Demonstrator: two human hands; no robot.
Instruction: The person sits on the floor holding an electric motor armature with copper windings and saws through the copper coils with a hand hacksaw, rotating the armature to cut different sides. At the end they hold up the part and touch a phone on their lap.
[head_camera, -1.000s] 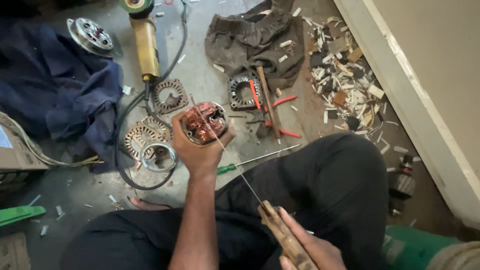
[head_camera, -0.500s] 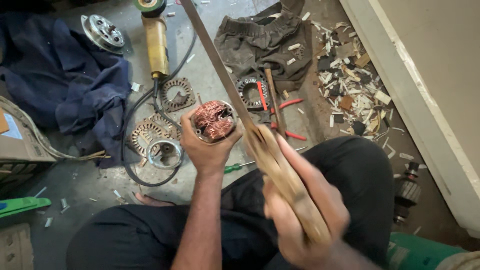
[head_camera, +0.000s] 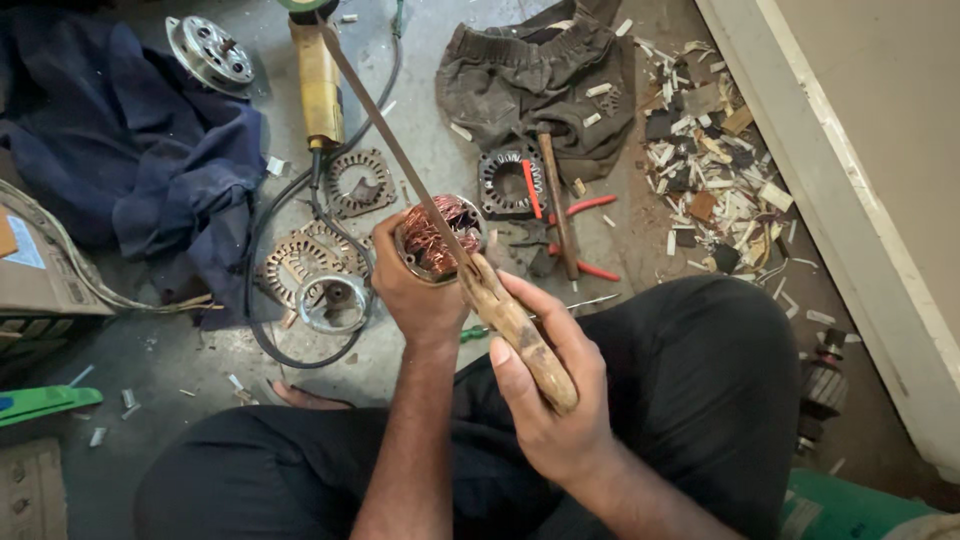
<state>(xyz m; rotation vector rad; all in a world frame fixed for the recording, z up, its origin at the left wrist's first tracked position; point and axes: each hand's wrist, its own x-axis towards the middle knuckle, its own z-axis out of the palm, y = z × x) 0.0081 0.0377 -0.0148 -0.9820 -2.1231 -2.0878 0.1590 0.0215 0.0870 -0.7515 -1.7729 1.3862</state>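
The left hand (head_camera: 420, 290) grips the copper-wound stator (head_camera: 438, 238) while the right hand (head_camera: 545, 385), clamped on the wooden-handled file (head_camera: 515, 330), angles its blade up-left across it.

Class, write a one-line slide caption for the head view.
Left hand grips a copper-wound motor stator; right hand holds a wooden-handled metal file against it.

Copper-wound stator (head_camera: 437, 240) upright; wooden-handled file (head_camera: 470, 270) laid diagonally across it.

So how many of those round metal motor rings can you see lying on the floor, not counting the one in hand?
3, maybe more under the cloths. One dark ring by the grey cloth, one beside the yellow grinder, one near the black cable.
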